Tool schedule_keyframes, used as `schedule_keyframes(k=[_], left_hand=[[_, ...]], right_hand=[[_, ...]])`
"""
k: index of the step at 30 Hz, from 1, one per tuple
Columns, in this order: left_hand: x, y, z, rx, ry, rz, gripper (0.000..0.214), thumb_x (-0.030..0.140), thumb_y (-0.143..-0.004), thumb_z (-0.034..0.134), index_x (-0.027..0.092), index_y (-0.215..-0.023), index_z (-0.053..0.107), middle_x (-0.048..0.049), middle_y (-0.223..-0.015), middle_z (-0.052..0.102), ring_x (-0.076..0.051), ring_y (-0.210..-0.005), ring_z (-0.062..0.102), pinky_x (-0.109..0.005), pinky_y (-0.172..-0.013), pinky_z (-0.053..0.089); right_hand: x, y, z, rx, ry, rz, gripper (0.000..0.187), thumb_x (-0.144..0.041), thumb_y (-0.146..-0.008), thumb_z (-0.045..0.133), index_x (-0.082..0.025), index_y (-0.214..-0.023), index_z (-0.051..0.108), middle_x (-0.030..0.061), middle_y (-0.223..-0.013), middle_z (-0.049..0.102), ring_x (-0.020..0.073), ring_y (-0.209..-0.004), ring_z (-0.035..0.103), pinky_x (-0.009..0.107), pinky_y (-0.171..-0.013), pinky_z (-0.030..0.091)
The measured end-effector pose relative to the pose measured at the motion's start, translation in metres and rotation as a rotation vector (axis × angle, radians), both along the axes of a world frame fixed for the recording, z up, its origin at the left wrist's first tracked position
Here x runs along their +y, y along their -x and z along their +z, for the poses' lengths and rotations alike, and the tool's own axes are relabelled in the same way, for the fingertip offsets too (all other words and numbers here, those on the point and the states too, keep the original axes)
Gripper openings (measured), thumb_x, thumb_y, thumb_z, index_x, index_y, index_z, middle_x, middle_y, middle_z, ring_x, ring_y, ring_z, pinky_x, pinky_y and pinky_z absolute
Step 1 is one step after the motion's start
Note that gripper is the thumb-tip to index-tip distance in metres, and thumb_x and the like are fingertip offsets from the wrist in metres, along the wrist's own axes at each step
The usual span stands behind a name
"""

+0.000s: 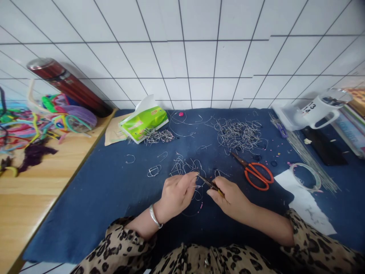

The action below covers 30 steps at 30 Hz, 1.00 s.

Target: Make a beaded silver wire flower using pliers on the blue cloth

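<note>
In the middle of the blue cloth, my left hand (178,192) pinches a thin silvery wire (199,186) between thumb and fingers. My right hand (229,196) is closed round the handles of small pliers (209,182), whose dark tips meet the wire at my left fingertips. A loop of thin line with small pink beads (200,207) hangs below my left hand. Just beyond my hands lies a loose heap of bent wire pieces (185,165). Orange-handled scissors (258,176) rest to the right of my right hand.
A larger wire pile (239,135) lies farther back. A green tissue pack (145,121) stands at back left beside more wire pieces (159,136). On the right are a wire coil (305,177), straight wires (310,160), a black phone (325,146) and a white mug (322,110).
</note>
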<state>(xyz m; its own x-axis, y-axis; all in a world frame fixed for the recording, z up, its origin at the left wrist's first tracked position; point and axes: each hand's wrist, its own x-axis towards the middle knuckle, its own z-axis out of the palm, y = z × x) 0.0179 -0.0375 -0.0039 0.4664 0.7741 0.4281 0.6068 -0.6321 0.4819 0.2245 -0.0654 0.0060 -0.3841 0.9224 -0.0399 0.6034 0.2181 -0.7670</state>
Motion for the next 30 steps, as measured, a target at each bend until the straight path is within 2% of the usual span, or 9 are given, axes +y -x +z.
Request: schedule_keyframes(k=[9, 17, 25, 30], left_hand=[[-0.001, -0.001, 0.001, -0.006, -0.018, 0.005, 0.023, 0.015, -0.085, 0.046, 0.015, -0.108, 0.053, -0.0013, -0.067, 0.065, -0.012, -0.056, 0.059, -0.024, -0.057, 0.047], [-0.002, 0.0, 0.001, 0.115, -0.173, 0.04, 0.018, 0.015, -0.083, 0.047, 0.015, -0.1, 0.054, -0.0024, -0.063, 0.063, -0.014, -0.054, 0.057, -0.026, -0.055, 0.044], [0.004, 0.007, 0.008, 0.189, -0.277, -0.059, 0.02, 0.011, -0.08, 0.05, 0.013, -0.1, 0.053, -0.0009, -0.062, 0.059, -0.014, -0.054, 0.055, -0.028, -0.054, 0.043], [0.008, 0.009, 0.011, 0.214, -0.312, -0.127, 0.024, 0.009, -0.079, 0.051, 0.01, -0.103, 0.053, -0.0016, -0.063, 0.06, -0.015, -0.057, 0.055, -0.029, -0.056, 0.045]], right_hand=[[-0.001, 0.002, -0.003, 0.01, -0.027, -0.011, 0.025, -0.036, -0.09, 0.04, -0.02, -0.071, 0.036, -0.0019, -0.069, 0.044, 0.0112, -0.063, 0.043, 0.024, -0.058, 0.034], [0.0, 0.0, -0.003, -0.007, -0.03, 0.012, 0.025, -0.037, -0.088, 0.043, -0.021, -0.07, 0.036, -0.0024, -0.067, 0.043, 0.0108, -0.06, 0.042, 0.024, -0.057, 0.034], [0.003, -0.005, 0.0, -0.057, -0.022, 0.05, 0.025, -0.037, -0.087, 0.044, -0.02, -0.071, 0.037, -0.0019, -0.069, 0.044, 0.0109, -0.061, 0.042, 0.024, -0.058, 0.034], [0.006, -0.011, 0.001, -0.124, -0.068, 0.097, 0.021, -0.034, -0.087, 0.045, -0.02, -0.073, 0.04, -0.0003, -0.072, 0.046, 0.0121, -0.065, 0.045, 0.025, -0.061, 0.036]])
